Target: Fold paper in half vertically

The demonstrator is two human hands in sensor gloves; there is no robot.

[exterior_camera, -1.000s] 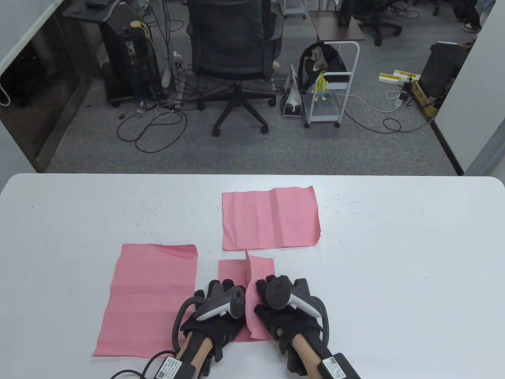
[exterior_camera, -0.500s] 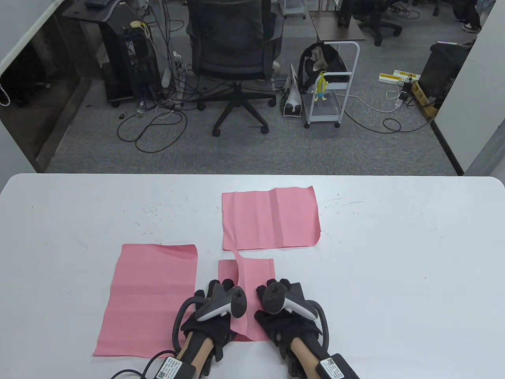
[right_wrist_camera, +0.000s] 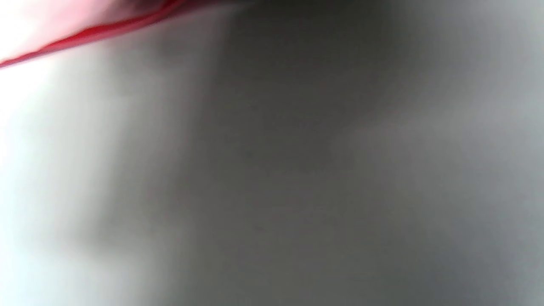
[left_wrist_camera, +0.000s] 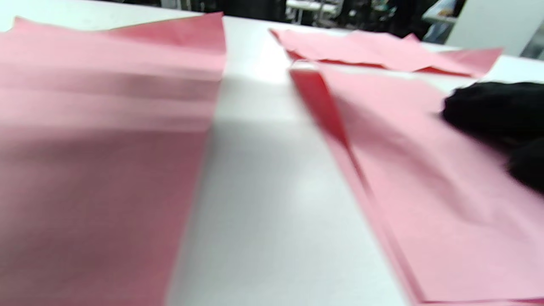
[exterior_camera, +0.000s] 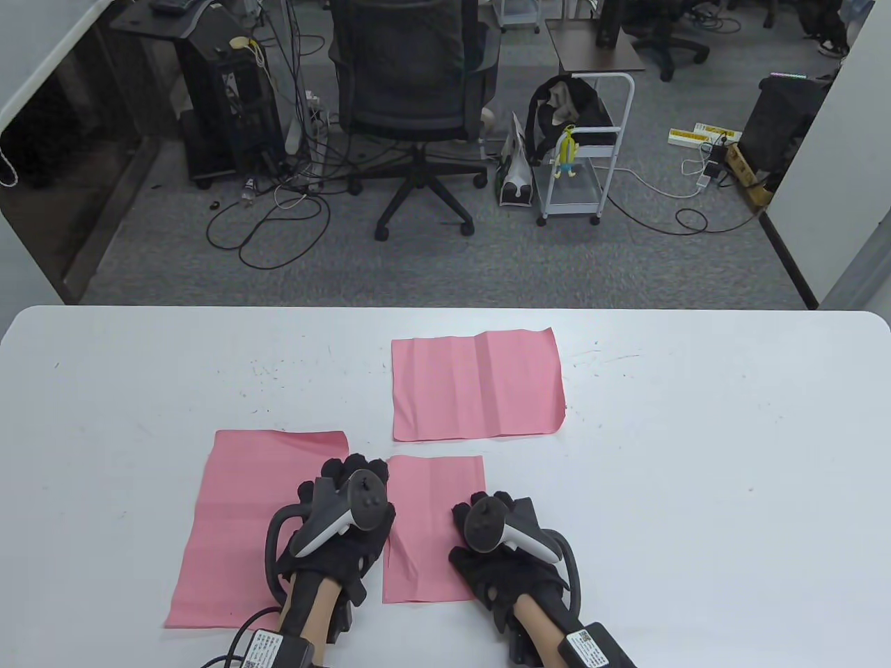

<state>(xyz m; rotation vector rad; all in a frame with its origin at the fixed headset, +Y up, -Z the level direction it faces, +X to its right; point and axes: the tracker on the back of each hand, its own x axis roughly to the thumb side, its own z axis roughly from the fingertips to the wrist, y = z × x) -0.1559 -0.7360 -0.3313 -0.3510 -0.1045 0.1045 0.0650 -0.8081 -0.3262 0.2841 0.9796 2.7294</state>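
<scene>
A pink paper [exterior_camera: 433, 529] lies flat near the table's front edge, folded in half along a vertical crease, with its left edge slightly lifted in the left wrist view [left_wrist_camera: 425, 191]. My right hand [exterior_camera: 487, 506] rests on the paper's right edge, fingers laid flat. It shows as a black glove in the left wrist view [left_wrist_camera: 497, 119]. My left hand [exterior_camera: 351, 472] is off the folded paper, over the gap beside it, fingers spread and holding nothing. The right wrist view is blurred, with only a pink paper edge [right_wrist_camera: 85, 36] showing.
A larger pink sheet [exterior_camera: 257, 522] lies flat to the left, partly under my left hand. Another creased pink sheet [exterior_camera: 477, 386] lies just behind the folded paper. The white table [exterior_camera: 696, 452] stretches to the right. An office chair and a cart stand on the floor beyond.
The raised flap of the paper has come down flat onto the other half. My left hand has moved left and forward off the paper. The right hand has stayed on the right edge.
</scene>
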